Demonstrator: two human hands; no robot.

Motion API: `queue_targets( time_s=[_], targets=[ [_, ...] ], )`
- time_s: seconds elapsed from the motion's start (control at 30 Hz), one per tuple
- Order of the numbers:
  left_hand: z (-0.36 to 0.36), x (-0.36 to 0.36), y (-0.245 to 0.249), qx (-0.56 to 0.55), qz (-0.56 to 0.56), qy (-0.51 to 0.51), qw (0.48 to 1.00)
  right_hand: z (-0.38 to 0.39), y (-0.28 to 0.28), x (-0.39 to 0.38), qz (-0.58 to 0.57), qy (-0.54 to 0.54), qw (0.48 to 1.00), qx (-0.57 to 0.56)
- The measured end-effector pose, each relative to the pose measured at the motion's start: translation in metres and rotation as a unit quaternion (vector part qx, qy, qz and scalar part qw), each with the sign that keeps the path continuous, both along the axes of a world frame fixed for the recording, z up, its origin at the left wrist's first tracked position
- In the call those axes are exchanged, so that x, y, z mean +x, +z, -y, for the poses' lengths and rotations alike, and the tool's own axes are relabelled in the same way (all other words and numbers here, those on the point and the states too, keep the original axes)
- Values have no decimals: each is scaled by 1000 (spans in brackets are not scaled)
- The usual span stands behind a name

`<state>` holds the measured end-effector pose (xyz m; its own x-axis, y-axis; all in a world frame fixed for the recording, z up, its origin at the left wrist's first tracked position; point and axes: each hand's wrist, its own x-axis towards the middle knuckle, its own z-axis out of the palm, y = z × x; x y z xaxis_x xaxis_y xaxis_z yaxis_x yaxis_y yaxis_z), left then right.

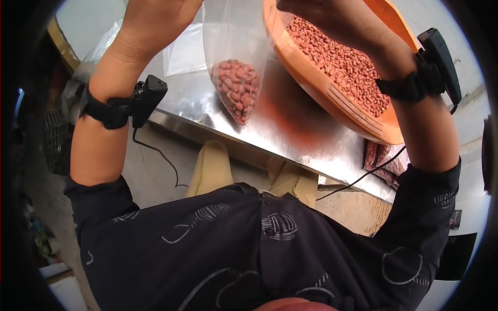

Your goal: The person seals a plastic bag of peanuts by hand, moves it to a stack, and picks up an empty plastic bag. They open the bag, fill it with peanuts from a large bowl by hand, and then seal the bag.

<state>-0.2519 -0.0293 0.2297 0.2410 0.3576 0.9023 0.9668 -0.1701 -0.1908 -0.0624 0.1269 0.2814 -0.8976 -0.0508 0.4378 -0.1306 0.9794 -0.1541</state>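
A clear plastic bag (237, 36) hangs stretched between my two raised hands, with red-skinned peanuts (237, 88) gathered in its pointed bottom. My left hand (163, 18) is at the bag's upper left edge, closed, its fingertips cut off by the top of the view. At the upper right edge, my right hand (324, 15) is closed on the plastic, its fingers partly out of view. Below my right forearm sits an orange basin (332, 101) holding many loose peanuts (337, 57).
The metal table (207, 111) carries the basin. Flat clear plastic bags (187, 52) lie behind the hanging bag. Filled bags of peanuts (386, 160) rest at the table's right front edge. Black devices are strapped to both wrists, with cables (155, 147) trailing down.
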Motion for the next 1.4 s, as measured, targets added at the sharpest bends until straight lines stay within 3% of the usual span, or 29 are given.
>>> queue_targets(
  time_s=[0.1,0.13,0.33,0.43,0.53,0.57,0.63,0.7,0.77,0.83,0.87,0.9,0.97,1.03,1.1,1.27,1.37,1.4],
  targets=[
    [-1,7,-9,-69,0,36,997,-7,-16,6,27,-36,998,34],
    [-4,6,-19,-94,-19,-4,995,3,-11,17,96,-42,994,40],
    [-3,14,-26,-96,25,-11,995,-4,-18,22,66,-26,997,-12],
    [-8,18,-31,-76,26,-29,996,-8,-13,29,48,5,998,45],
    [-9,23,-39,-73,47,-54,995,-49,-38,35,74,76,973,-205],
    [-8,25,-41,-74,57,-61,994,-62,-31,41,81,56,969,-227],
    [-4,27,-41,-78,57,-68,993,-83,-19,52,169,-118,950,-235],
    [0,27,-42,-83,69,-77,991,-109,-26,58,323,-247,891,-202],
    [3,26,-43,-88,66,-78,991,-127,-52,66,379,-302,851,-205],
    [4,28,-42,-102,78,-81,988,-123,-69,65,428,-286,818,-257],
    [4,30,-42,-111,91,-82,986,-112,-71,62,450,-280,818,-224],
    [4,32,-42,-120,105,-82,984,-164,-116,67,377,-151,909,-98],
    [5,37,-40,-161,143,-91,972,-134,-109,51,384,-180,882,-206],
    [4,41,-37,-192,162,-92,964,-135,-124,49,305,-147,931,-133],
    [4,44,-36,-211,163,-86,960,-132,-128,48,277,-147,944,-101],
    [-1,41,-39,-168,99,-91,976,-146,-127,52,304,-157,919,-197],
    [-1,42,-39,-166,95,-106,976,-133,-106,51,332,-223,889,-225],
    [0,44,-38,-168,96,-110,975,-137,-108,52,289,-190,926,-153]
  ],
)
